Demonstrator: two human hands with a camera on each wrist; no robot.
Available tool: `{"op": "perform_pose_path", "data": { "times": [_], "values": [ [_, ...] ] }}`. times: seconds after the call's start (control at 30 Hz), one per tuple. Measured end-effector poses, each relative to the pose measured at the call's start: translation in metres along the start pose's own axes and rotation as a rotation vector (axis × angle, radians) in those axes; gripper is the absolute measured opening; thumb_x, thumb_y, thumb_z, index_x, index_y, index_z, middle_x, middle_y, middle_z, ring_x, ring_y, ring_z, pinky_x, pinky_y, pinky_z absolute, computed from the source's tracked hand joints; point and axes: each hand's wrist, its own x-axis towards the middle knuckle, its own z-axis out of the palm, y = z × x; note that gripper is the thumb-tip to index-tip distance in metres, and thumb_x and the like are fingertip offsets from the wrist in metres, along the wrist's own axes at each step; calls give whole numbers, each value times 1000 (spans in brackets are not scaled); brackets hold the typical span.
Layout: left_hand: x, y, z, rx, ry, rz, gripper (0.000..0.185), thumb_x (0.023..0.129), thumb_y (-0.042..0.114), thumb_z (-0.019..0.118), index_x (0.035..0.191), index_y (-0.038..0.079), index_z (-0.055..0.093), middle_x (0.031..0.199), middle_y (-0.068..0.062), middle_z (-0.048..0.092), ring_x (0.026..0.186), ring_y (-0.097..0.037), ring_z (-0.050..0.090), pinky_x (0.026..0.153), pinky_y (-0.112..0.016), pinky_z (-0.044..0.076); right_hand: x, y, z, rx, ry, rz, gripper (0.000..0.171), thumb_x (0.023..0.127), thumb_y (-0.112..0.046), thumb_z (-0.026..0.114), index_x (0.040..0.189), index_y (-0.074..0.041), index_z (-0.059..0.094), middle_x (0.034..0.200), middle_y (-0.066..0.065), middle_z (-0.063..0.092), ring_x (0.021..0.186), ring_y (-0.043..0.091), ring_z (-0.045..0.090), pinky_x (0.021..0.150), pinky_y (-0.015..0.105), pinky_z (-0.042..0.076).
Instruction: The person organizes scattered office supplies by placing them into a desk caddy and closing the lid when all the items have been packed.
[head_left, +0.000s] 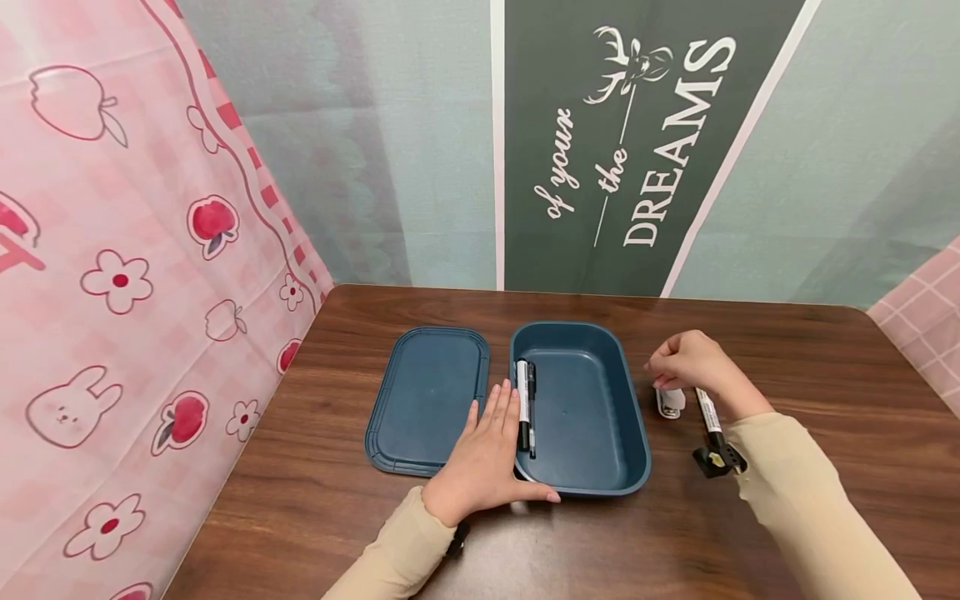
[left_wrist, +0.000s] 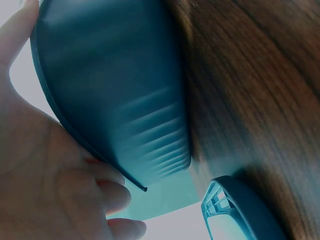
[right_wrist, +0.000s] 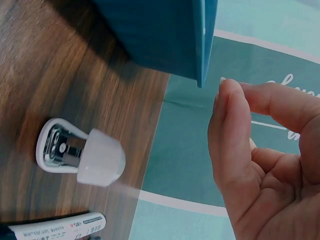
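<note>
Fingers (head_left: 487,417) of the left hand (head_left: 486,462) lie straight and flat, palm down, against the near left rim of the box (head_left: 592,433), with the thumb stretched along its front edge; nothing is gripped. Fingers (right_wrist: 230,125) of the right hand (head_left: 693,362) are loosely curled with the tips close together, hovering just above the small white item (head_left: 670,402) without a visible hold on it. This item is a short, rounded white cap on a shiny metallic insert with a white end piece, lying on its side on the tabletop (head_left: 825,375) just right of the box. The box is a deep, dark blue plastic tray with rounded corners and smooth matte walls, standing at the middle of the tabletop. Two pens (head_left: 525,404), one white-barrelled and one black, lie side by side against its inner left wall. Its lid (head_left: 427,396), of the same blue plastic with a raised border, lies flat just left of the box. A white marker (head_left: 708,412) with printed lettering and a black end lies near the right wrist, beside the white item. Tabletop surface is dark brown wood grain with a rounded far corner. Backdrop: a pink printed cloth (head_left: 112,292) on the left and grey-green panels with a dark banner (head_left: 630,142) in white lettering
</note>
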Motion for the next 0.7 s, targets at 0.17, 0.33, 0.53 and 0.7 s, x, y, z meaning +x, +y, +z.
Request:
{"op": "perform_pose_path", "data": {
  "times": [0.17, 0.33, 0.53, 0.7],
  "values": [
    [1, 0, 0, 6, 1, 2, 127, 66, 80, 58, 151, 0, 7, 157, -17, 1, 144, -29, 2, 112, -50, 13, -2, 6, -3, -82, 16, 6, 18, 82, -5, 60, 83, 11, 66, 65, 3, 65, 57, 9, 62, 56, 27, 55],
    [1, 0, 0, 15, 0, 1, 127, 66, 80, 58, 151, 0, 7, 157, -17, 1, 144, -29, 2, 112, -50, 13, -5, 11, -6, -160, 28, 8, 17, 83, -6, 58, 81, 9, 66, 70, 7, 67, 60, 12, 63, 60, 34, 56],
    [0, 1, -1, 9, -7, -2, 127, 66, 80, 58, 151, -1, 8, 157, -17, 1, 144, -29, 2, 112, -50, 13, -8, 15, -6, -255, 39, 19, 16, 83, -5, 57, 76, 7, 65, 63, 3, 64, 58, 14, 63, 59, 35, 55],
    [-1, 0, -1, 4, -5, -4, 127, 66, 80, 58, 151, -1, 8, 157, -16, 0, 144, -29, 2, 112, -50, 13, -10, 16, -8, -332, 52, 15, 17, 83, -5, 57, 72, 4, 65, 60, 2, 62, 57, 15, 62, 57, 34, 52]
  ]
}}
